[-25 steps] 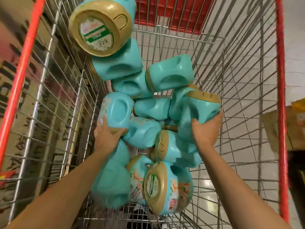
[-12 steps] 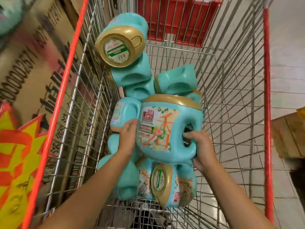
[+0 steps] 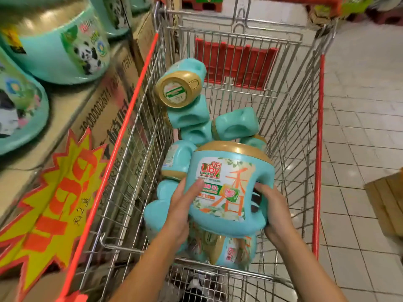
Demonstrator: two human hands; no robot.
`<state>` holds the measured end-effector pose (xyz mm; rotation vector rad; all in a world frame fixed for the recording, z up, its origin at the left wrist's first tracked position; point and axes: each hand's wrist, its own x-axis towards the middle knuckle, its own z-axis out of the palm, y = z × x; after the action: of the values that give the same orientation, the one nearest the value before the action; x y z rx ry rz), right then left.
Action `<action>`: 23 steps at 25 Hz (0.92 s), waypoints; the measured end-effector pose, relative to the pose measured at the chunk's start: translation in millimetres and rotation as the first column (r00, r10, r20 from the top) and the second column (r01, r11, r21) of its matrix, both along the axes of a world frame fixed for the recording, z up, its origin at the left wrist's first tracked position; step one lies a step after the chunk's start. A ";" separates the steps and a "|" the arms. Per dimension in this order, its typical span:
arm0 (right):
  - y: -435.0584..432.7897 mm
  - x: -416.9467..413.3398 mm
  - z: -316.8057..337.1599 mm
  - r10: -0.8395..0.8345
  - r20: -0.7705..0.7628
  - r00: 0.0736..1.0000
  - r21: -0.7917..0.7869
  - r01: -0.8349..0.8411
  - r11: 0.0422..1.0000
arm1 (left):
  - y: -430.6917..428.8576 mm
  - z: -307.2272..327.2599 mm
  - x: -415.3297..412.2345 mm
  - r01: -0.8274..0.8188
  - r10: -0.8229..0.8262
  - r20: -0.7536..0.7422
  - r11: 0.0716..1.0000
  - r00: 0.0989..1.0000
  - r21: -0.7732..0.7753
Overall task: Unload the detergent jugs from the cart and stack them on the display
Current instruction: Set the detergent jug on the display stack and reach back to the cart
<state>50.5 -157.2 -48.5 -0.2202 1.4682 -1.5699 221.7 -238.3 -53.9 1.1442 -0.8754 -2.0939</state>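
I log the jug (image 3: 226,171) now raised off the pile (image 3: 196,118), ready for the display (image 3: 72,101). Right grip (image 3: 272,210) clamps its handle (image 3: 267,171); left grip (image 3: 183,203) presses flat, fingers straight.

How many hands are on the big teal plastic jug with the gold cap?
2. The left hand lies flat against the label of the teal plastic jug; the right hand curls round its handle. None looks hidden.
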 end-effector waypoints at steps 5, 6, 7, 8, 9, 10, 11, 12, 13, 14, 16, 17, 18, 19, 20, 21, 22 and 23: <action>40.7 16.8 30.4 0.098 -0.064 0.993 -0.096 -0.104 0.990 | 61.6 32.4 25.7 -0.104 0.103 -0.012 0.989 0.995 -0.108; 49.5 21.3 35.0 0.136 -0.066 0.989 -0.117 -0.143 0.983 | 75.9 37.0 32.5 -0.134 0.135 0.001 0.984 0.991 -0.119; 59.0 26.8 40.2 0.179 -0.064 0.982 -0.133 -0.186 0.974 | 92.4 41.0 39.9 -0.172 0.174 0.003 0.977 0.985 -0.128; 67.8 32.4 44.5 0.224 -0.053 0.973 -0.149 -0.230 0.962 | 109.4 45.3 47.6 -0.216 0.218 -0.002 0.967 0.976 -0.137; 77.3 40.0 49.0 0.271 -0.037 0.962 -0.169 -0.273 0.947 | 128.8 49.9 56.5 -0.268 0.269 -0.013 0.952 0.963 -0.149; 85.6 47.1 52.4 0.306 -0.019 0.952 -0.191 -0.304 0.933 | 146.8 54.9 64.5 -0.315 0.316 -0.026 0.935 0.949 -0.160; 93.8 55.0 56.1 0.345 -0.008 0.939 -0.206 -0.339 0.918 | 165.7 59.6 73.1 -0.364 0.363 -0.039 0.915 0.931 -0.172; 101.5 63.9 60.4 0.390 -0.003 0.921 -0.216 -0.382 0.899 | 185.0 63.9 82.2 -0.414 0.412 -0.052 0.893 0.910 -0.176; 107.4 72.8 63.9 0.434 0.002 0.901 -0.229 -0.422 0.877 | 200.4 66.2 90.7 -0.454 0.450 -0.064 0.873 0.891 -0.179; 115.3 84.7 67.4 0.488 0.001 0.873 -0.235 -0.474 0.849 | 219.4 70.1 102.3 -0.498 0.494 -0.072 0.847 0.867 -0.184; 128.1 107.9 73.9 0.576 -0.001 0.817 -0.253 -0.558 0.790 | 250.9 78.2 123.9 -0.574 0.571 -0.076 0.799 0.818 -0.178; 134.4 120.2 76.5 0.614 0.009 0.789 -0.268 -0.590 0.762 | 266.2 81.4 135.0 -0.609 0.607 -0.077 0.773 0.791 -0.177; 142.0 132.6 79.0 0.651 0.019 0.759 -0.281 -0.621 0.732 | 281.4 84.3 145.9 -0.641 0.639 -0.077 0.746 0.765 -0.179; 150.5 147.3 81.7 0.694 0.029 0.720 -0.294 -0.657 0.694 | 299.0 87.9 157.7 -0.674 0.672 -0.079 0.716 0.736 -0.183; 158.6 160.2 83.8 0.728 0.045 0.684 -0.310 -0.683 0.661 | 315.2 90.8 167.9 -0.699 0.699 -0.079 0.689 0.711 -0.191; 167.4 173.1 85.6 0.758 0.067 0.648 -0.325 -0.704 0.631 | 331.6 93.4 177.7 -0.723 0.724 -0.079 0.661 0.685 -0.201; 176.3 187.2 88.0 0.792 0.080 0.605 -0.335 -0.732 0.593 | 348.9 96.5 187.9 -0.750 0.754 -0.080 0.627 0.652 -0.209; 184.6 200.1 91.1 0.820 0.077 0.567 -0.341 -0.758 0.556 | 364.2 99.3 196.8 -0.775 0.780 -0.081 0.595 0.621 -0.213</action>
<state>250.6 27.5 42.6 -0.7407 0.7465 -0.9584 418.5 126.0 45.4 1.1391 -0.4530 -1.2084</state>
